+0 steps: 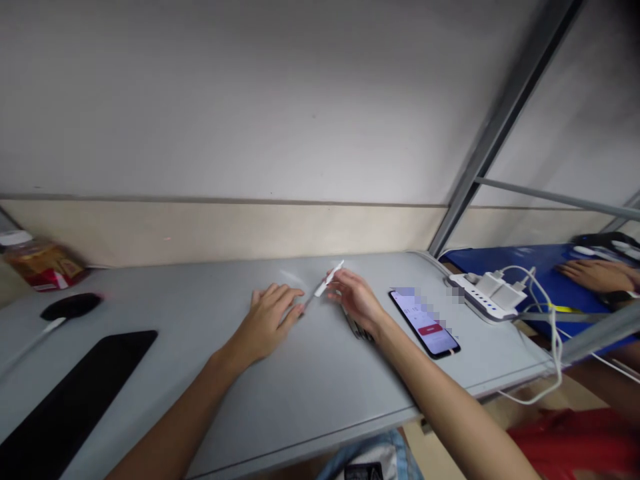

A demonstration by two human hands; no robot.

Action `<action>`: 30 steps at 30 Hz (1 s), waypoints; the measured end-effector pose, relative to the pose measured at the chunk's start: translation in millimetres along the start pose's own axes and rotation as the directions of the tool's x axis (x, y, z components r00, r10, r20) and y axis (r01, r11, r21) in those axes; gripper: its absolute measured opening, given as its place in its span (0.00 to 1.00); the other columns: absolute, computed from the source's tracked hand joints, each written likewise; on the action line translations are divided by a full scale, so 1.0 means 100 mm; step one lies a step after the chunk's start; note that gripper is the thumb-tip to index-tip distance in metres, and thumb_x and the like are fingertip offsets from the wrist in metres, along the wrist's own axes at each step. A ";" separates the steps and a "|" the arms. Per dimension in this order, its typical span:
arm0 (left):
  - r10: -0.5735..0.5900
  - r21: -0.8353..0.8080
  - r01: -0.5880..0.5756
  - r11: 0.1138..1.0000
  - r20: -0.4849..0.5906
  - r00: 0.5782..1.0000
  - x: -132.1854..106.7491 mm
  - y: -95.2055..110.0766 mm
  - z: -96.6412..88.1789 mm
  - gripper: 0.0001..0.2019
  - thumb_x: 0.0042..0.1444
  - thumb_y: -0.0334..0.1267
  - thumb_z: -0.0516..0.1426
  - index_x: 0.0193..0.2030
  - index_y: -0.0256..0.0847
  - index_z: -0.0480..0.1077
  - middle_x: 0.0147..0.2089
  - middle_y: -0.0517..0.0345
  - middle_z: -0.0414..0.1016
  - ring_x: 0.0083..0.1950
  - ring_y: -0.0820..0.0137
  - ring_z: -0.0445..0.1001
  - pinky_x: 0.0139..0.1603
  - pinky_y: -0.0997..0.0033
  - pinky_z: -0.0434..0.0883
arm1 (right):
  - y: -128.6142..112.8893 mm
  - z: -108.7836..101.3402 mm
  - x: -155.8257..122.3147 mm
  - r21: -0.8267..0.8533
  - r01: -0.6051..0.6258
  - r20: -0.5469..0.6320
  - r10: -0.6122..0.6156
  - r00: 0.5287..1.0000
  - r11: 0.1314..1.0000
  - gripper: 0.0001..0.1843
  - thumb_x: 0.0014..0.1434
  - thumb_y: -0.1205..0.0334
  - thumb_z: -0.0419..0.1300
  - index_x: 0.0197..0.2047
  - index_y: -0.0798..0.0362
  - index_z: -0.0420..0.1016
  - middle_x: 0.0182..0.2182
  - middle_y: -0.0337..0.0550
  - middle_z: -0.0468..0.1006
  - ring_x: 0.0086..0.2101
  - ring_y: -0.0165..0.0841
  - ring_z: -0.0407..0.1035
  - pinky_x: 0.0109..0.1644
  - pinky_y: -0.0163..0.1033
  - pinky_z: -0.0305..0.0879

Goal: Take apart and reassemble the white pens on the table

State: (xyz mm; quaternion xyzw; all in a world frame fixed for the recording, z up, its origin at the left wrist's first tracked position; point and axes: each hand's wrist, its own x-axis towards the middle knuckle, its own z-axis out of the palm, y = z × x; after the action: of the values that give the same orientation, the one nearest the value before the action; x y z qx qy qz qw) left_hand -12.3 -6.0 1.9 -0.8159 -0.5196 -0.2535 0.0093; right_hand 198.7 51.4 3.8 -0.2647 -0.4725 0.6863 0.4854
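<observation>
My right hand (354, 298) pinches a thin white pen-like stick (329, 279) that tilts up and away over the grey table (240, 393). Its lower tip points toward my left hand (270, 319), which rests palm down on the table with fingers curled, the fingertips close to the stick's lower end. A dark metal object (358, 328) lies on the table under my right wrist, partly hidden. Just right of my right hand lies a phone (424, 322) with its screen lit.
A white power strip (484, 298) with chargers and cables sits at the table's right end. A black pad (70, 400), a black mouse (71, 306) and a snack packet (43, 265) lie at the left. Another person's hand (595, 274) rests on the blue table at right.
</observation>
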 end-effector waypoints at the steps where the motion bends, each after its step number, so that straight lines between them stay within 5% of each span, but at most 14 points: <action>1: -0.009 0.003 0.009 1.000 -0.001 1.000 0.00 -0.01 0.00 0.14 0.65 0.44 0.45 0.51 0.46 0.66 0.48 0.55 0.73 0.50 0.63 0.66 0.50 0.59 0.57 | 0.00 -0.03 0.02 0.130 -0.026 -0.020 0.028 0.999 0.991 0.11 0.56 0.54 0.59 0.38 0.52 0.70 0.33 0.41 0.72 0.32 0.29 0.67 0.35 0.34 0.65; 4: -0.108 0.104 0.115 0.988 -0.064 0.992 0.00 -0.10 0.01 0.12 0.63 0.43 0.47 0.47 0.44 0.67 0.47 0.53 0.72 0.50 0.59 0.65 0.48 0.57 0.57 | -0.02 -0.13 0.06 0.357 -0.089 -0.011 0.099 0.995 0.930 0.09 0.59 0.56 0.57 0.42 0.48 0.67 0.22 0.32 0.61 0.20 0.25 0.56 0.23 0.30 0.57; 9: -0.216 0.252 0.237 0.938 -0.107 0.971 -0.01 -0.27 0.00 0.10 0.57 0.37 0.50 0.44 0.44 0.67 0.48 0.49 0.71 0.50 0.54 0.63 0.45 0.54 0.58 | -0.06 -0.20 0.05 0.367 -0.037 0.032 0.028 0.999 0.929 0.17 0.59 0.59 0.59 0.50 0.38 0.61 0.20 0.29 0.51 0.16 0.23 0.43 0.17 0.26 0.37; 20: -0.301 0.267 0.289 0.919 0.004 0.954 -0.03 -0.34 0.06 0.13 0.55 0.38 0.50 0.47 0.45 0.68 0.48 0.48 0.70 0.49 0.55 0.61 0.45 0.55 0.58 | -0.05 -0.17 0.03 0.312 -0.027 0.072 0.005 0.997 0.950 0.22 0.60 0.58 0.58 0.56 0.36 0.59 0.21 0.29 0.52 0.17 0.23 0.40 0.18 0.27 0.34; 30: -0.264 0.244 0.255 0.936 0.006 0.964 -0.04 -0.29 0.09 0.12 0.57 0.39 0.50 0.46 0.46 0.68 0.47 0.51 0.70 0.49 0.57 0.62 0.43 0.59 0.56 | -0.06 -0.17 0.02 0.301 -0.032 0.107 0.000 0.994 0.953 0.16 0.62 0.58 0.57 0.53 0.38 0.61 0.21 0.29 0.50 0.18 0.22 0.38 0.19 0.28 0.33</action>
State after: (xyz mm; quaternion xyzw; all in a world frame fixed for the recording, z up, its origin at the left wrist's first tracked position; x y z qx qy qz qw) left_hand -34.4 6.5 -14.8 -0.7379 -0.6496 -0.1717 0.0646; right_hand 214.3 60.8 2.4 -0.1544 -0.3847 0.7675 0.4889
